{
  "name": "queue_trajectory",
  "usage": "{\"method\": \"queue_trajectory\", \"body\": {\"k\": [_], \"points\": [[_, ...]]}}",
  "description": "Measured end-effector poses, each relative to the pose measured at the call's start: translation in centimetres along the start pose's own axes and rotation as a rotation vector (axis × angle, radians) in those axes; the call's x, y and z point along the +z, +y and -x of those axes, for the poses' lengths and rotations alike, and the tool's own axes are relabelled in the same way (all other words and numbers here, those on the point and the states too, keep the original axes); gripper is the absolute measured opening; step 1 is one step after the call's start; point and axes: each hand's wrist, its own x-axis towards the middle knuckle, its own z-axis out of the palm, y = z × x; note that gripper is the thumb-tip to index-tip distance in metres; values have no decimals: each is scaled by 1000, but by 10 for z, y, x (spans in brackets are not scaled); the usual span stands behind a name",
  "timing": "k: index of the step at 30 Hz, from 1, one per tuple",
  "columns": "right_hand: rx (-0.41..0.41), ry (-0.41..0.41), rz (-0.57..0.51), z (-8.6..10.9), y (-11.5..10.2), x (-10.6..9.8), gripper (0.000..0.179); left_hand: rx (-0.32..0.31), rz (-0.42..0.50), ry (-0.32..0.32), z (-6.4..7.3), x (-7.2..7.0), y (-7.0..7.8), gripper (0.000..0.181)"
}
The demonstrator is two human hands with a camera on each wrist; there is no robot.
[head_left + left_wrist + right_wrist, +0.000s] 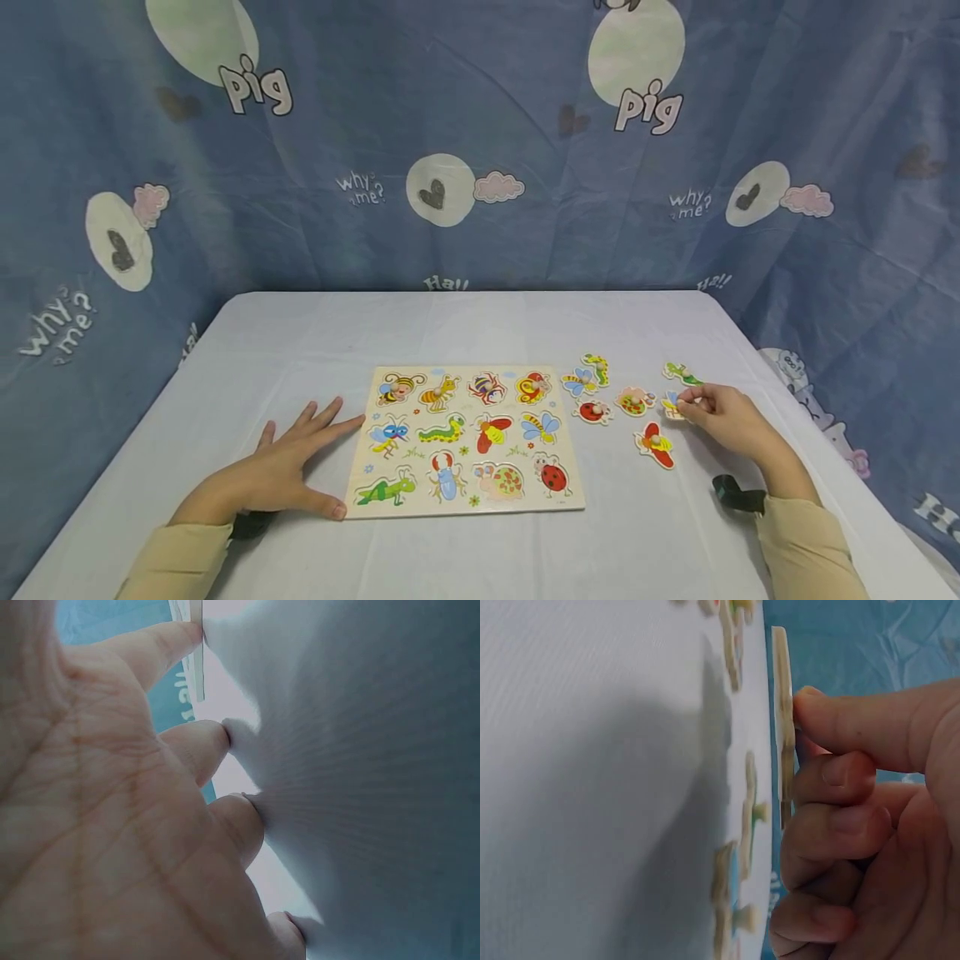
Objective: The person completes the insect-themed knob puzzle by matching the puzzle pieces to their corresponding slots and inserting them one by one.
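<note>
My left hand (pixel 288 467) lies spread at the left side of a wooden insect puzzle board (pixel 465 450), its thumb at the near left corner and its index fingertip by the left edge. In the left wrist view the fingertips (pixel 244 817) press on the white cloth. My right hand (pixel 727 421) pinches a thin wooden puzzle piece (pixel 781 712) between thumb and fingers, above the table. From the head, a bit of that piece (pixel 671 406) shows yellow and blue; the fingers hide the rest. Just beyond lies a green grasshopper piece (pixel 678 373).
Between board and right hand lie loose knobbed pieces: a caterpillar (pixel 597 369), a dragonfly (pixel 577 382), a ladybird (pixel 591 412), a snail (pixel 636 402) and a red-winged beetle (pixel 656 446). A white cloth covers the table (pixel 315 333); a blue printed curtain (pixel 480 108) hangs behind it.
</note>
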Motion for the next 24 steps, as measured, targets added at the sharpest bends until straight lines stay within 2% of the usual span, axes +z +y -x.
{"method": "queue_trajectory", "body": {"k": [15, 24], "points": [[-39, 7, -27, -10, -38, -1, 30, 4, -42, 8, 0, 1, -1, 124], [-64, -53, -50, -24, -67, 6, 30, 3, -33, 5, 1, 1, 0, 123]]}}
